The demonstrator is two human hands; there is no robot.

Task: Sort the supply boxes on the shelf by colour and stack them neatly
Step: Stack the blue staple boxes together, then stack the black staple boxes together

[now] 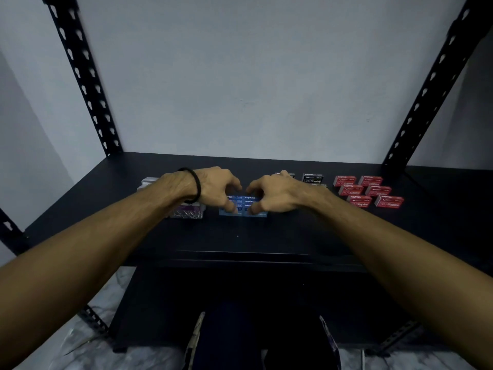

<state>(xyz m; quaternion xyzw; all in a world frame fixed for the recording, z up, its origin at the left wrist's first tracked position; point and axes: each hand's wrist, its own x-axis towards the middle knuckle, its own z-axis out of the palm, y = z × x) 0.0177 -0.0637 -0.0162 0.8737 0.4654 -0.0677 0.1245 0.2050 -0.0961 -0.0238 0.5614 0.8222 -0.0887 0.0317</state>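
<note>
Blue boxes (242, 205) are gripped by both hands at mid-shelf.

Bare shelf (266, 236) is left between the boxes and the near edge, and more lies at the far left and right. The left hand (217, 189) and right hand (274, 194) are curled over the blue boxes, fingertips pinching the near ones; the exact count of blue boxes is hidden. Six red boxes (369, 192) are laid in two columns at the right. Black boxes (312, 178) are seen behind the right hand, count unclear. Clear boxes (186, 212) are partly hidden under the left wrist.
</note>
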